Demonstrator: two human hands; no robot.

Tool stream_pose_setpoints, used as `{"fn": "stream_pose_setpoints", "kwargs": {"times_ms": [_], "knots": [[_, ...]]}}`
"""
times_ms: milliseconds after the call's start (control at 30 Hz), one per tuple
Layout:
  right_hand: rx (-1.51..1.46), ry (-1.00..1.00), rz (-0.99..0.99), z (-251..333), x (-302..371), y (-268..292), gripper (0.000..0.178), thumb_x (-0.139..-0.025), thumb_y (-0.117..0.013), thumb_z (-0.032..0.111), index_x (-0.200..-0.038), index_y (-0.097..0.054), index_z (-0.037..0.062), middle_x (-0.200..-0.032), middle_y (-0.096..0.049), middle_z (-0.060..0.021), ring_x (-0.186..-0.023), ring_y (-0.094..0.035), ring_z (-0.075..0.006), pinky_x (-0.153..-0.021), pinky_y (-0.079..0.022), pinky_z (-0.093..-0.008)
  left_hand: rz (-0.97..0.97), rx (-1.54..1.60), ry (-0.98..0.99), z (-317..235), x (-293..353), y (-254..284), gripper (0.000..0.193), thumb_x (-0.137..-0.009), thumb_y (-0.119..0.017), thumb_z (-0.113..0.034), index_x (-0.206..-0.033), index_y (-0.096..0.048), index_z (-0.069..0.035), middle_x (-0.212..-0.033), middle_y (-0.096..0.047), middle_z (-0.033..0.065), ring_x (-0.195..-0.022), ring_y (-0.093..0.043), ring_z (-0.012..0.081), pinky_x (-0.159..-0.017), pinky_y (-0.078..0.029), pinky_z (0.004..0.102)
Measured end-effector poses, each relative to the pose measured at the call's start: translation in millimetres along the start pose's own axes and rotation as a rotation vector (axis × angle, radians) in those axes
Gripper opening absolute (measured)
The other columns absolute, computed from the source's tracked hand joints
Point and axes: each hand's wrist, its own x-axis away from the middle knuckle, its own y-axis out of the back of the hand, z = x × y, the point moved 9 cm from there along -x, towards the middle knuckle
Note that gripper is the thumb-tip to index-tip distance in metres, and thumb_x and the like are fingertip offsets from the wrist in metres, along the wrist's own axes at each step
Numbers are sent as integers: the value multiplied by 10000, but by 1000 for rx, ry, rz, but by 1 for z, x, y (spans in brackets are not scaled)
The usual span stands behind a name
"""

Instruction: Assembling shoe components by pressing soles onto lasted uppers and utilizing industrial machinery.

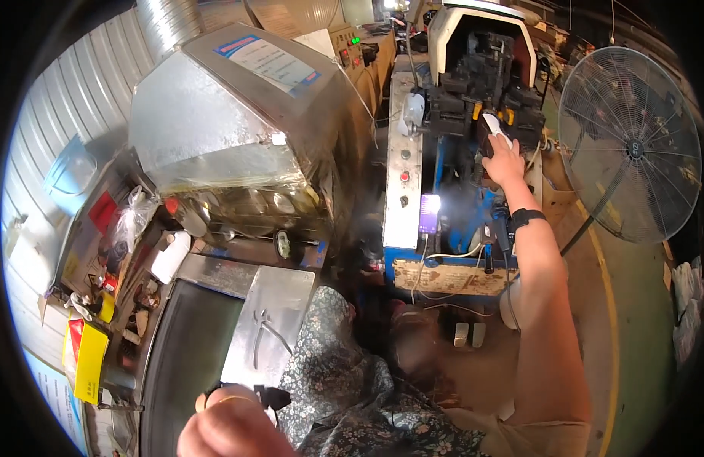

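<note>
My right hand (507, 161) is stretched far forward to the machine with black clamping parts (485, 99). Its fingers are at the near end of a narrow white piece (497, 128), which points into the machine between two small yellow parts. The kind of piece is too small to tell. Close to the lower edge, my left hand (234, 430) is curled and blurred. A small black thing (273, 397) sticks out beside its fingers, and what they hold is mostly hidden. Beyond that hand lies a metal plate (272, 312) with a thin bent tool (267, 331) on it.
A large mesh fan (634, 145) stands right of the machine. A lit phone (429, 213) rests at the machine's white side panel (401, 175). On the left are a sheet-metal hood (207, 114), a dark belt (192, 343) and a yellow box (89, 362). Cables hang at the machine's front.
</note>
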Motion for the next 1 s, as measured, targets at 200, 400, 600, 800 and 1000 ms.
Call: {"fn": "stream_pose_setpoints", "kwargs": {"times_ms": [200, 400, 600, 800, 1000], "knots": [[9, -36, 11, 3, -9, 12, 686, -844, -656, 328, -1474, -404, 224, -1547, -330, -1, -1428, -246, -378, -1072, -381, -537, 122, 390, 81, 27, -98, -77, 357, -872, -689, -59, -1198, -687, -205, -1347, -537, -15, -1202, -479, 183, -931, -519, 278], [4, -20, 1, 8, -11, 29, 696, -850, -648, 316, -1485, -383, 214, -1540, -339, -8, -1431, -241, -375, -1076, -370, -524, 138, 586, -433, 49, -92, -99, 392, -855, -698, -50, -1223, -664, -180, -1329, -538, 30, -1151, -507, 187, -924, -532, 279], [-12, -33, -13, 9, -18, 37, 688, -838, -633, 316, -1475, -395, 211, -1536, -346, -8, -1420, -260, -382, -1076, -371, -536, -74, 146, -396, 15, -76, -76, 267, -875, -660, -70, -1141, -630, -71, -1231, -587, 40, -1066, -580, 182, -899, -533, 285], [-13, -55, 17, 6, -14, 38, 692, -857, -632, 310, -1490, -371, 211, -1532, -336, -13, -1423, -241, -383, -1091, -354, -555, -124, 657, -686, 21, -77, -89, 336, -841, -689, -54, -1169, -623, -81, -1221, -590, 48, -1111, -571, 200, -928, -537, 295], [-25, -51, 40, 19, -11, 42, 697, -859, -625, 301, -1496, -357, 212, -1541, -318, -13, -1422, -242, -378, -1098, -347, -561, 69, 497, -652, 20, -63, -87, 429, -836, -710, -58, -1248, -605, -115, -1279, -551, 45, -1136, -542, 190, -887, -545, 280]]}}
